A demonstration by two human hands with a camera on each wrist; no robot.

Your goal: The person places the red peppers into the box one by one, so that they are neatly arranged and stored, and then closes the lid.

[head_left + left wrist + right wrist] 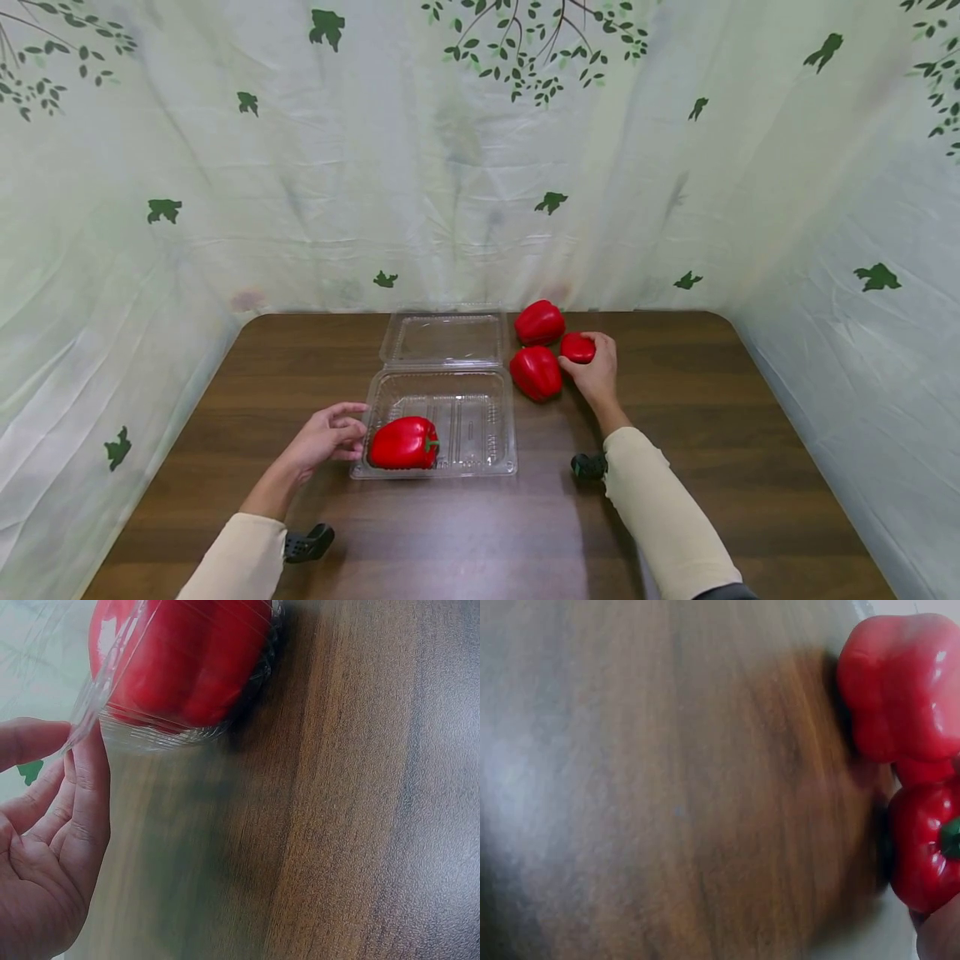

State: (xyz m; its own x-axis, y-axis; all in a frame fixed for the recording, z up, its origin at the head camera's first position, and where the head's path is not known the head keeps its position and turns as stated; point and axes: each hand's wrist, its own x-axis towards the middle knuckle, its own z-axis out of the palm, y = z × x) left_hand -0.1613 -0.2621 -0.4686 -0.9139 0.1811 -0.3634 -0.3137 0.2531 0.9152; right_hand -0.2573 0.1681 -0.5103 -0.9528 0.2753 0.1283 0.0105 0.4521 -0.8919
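A clear plastic clamshell container [468, 433] lies on the table with its lid [447, 337] folded back. One red bell pepper [401, 443] rests on its side in the container's left front part. My left hand [322, 437] pinches the container's left rim between thumb and fingers, plain in the left wrist view beside that pepper [187, 660]. To the right of the container, my right hand [598, 377] has thumb and fingers round another red bell pepper [577, 347]. The right wrist view has this pepper [922, 859] at its right edge, with only a fingertip showing.
Two more red bell peppers, a rear one [539, 322] and a front one [536, 373], lie between the container and my right hand. The brown wooden table [675, 400] ends at a pale leaf-printed curtain [480, 233] behind and on both sides.
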